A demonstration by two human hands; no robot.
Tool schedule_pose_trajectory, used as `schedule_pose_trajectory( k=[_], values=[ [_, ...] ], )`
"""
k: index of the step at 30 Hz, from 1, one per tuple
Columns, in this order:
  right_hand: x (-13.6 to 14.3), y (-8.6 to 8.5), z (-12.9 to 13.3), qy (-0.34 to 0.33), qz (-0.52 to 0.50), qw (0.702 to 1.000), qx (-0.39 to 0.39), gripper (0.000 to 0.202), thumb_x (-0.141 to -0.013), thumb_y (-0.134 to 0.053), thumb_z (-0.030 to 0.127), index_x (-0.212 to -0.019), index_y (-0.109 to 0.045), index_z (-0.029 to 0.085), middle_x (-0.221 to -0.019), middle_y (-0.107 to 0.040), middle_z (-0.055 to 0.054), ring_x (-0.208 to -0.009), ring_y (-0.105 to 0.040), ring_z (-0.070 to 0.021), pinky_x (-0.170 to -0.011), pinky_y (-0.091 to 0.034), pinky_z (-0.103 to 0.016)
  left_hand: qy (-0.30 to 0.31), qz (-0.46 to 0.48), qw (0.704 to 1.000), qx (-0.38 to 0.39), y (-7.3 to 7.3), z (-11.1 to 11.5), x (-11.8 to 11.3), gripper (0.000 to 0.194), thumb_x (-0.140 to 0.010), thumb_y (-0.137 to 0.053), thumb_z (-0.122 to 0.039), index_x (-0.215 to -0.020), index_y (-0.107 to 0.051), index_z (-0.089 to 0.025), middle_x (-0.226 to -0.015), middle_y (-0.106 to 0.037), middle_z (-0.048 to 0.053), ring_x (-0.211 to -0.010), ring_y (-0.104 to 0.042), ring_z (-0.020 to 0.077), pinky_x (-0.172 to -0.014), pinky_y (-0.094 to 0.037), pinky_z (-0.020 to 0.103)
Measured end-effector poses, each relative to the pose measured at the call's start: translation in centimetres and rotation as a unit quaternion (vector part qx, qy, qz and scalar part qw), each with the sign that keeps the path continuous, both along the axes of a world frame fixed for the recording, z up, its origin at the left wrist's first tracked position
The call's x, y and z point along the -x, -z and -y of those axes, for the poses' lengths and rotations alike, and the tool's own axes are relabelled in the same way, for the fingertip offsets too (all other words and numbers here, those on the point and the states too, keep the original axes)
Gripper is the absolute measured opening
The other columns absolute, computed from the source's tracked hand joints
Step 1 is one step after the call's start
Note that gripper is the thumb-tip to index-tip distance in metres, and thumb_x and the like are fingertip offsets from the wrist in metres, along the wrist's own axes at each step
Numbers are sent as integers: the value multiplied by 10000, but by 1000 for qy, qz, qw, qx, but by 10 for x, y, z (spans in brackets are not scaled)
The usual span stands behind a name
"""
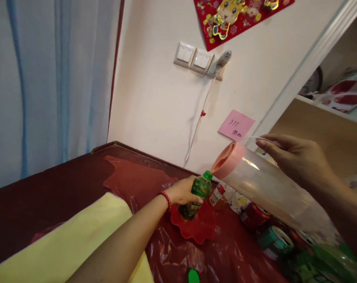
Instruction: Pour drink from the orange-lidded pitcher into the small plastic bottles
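Observation:
My left hand [184, 192], a red bead bracelet at its wrist, is wrapped around a green-labelled drink bottle [201, 188]. The bottle leans slightly, with its base in a red scalloped dish [196, 232]. Its top is bright green; whether that is a cap is unclear. Held up at the right is a clear plastic pitcher [264, 181] with a pink lid [230, 159], tilted so the lid end meets the bottle's top. My right hand [296, 157] is closed on the pitcher's handle, which is mostly hidden. No liquid is distinguishable in the pitcher.
Several drink cans, including a green one [275, 243] and a red one [255, 216], crowd the right side. A small red-and-white carton [217, 194] stands behind the dish. A yellow cloth [87, 232] and a green cap [193, 276] lie nearer. A cord [196, 129] runs down the wall.

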State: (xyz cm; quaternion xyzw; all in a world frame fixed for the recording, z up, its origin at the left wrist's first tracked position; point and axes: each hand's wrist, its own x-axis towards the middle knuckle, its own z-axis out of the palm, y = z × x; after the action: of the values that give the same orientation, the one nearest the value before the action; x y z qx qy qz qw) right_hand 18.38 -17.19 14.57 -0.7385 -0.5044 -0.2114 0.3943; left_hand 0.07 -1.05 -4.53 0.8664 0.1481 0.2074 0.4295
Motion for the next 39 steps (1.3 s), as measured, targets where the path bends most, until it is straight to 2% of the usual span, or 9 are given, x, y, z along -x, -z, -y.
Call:
schedule_pose_trajectory(
  k=[5, 13, 22, 39],
  values=[
    [-1, 0, -3, -7, 3, 1000, -1, 496, -764, -666, 609, -1058, -760, 221, -773, -696, -39, -709, -595, -173, -622, -410, -280, 11, 5, 1000, 15, -2, 1, 1, 595, -675, -764, -296, -1212, -537, -178, -1127, -686, 86, -1025, -646, 270, -874, -511, 364],
    [-6, 2, -6, -33, 18, 999, -12, 459, -788, -656, 598, -1062, -761, 245, -797, -701, -31, -720, -611, -186, -655, -435, -299, 28, 41, 998, 39, 7, -7, -4, 639, -685, -765, -278, -1262, -508, -179, -1203, -651, 92, -1104, -603, 255, -967, -471, 383],
    [-5, -1, -5, -38, 27, 999, -11, 382, -820, -639, 573, -1037, -766, 284, -806, -693, -37, -677, -602, -189, -554, -391, -293, 56, 62, 994, 66, 12, -12, -7, 631, -717, -752, -277, -1290, -501, -194, -1219, -642, 94, -1094, -602, 260, -957, -478, 400],
    [-5, -5, -2, -38, 36, 998, -16, 317, -835, -648, 536, -1018, -767, 305, -751, -668, -29, -644, -565, -176, -539, -359, -291, 45, 45, 996, 63, 11, -12, -8, 639, -720, -750, -283, -1296, -488, -191, -1261, -619, 110, -1127, -589, 273, -960, -473, 409]
  ],
)
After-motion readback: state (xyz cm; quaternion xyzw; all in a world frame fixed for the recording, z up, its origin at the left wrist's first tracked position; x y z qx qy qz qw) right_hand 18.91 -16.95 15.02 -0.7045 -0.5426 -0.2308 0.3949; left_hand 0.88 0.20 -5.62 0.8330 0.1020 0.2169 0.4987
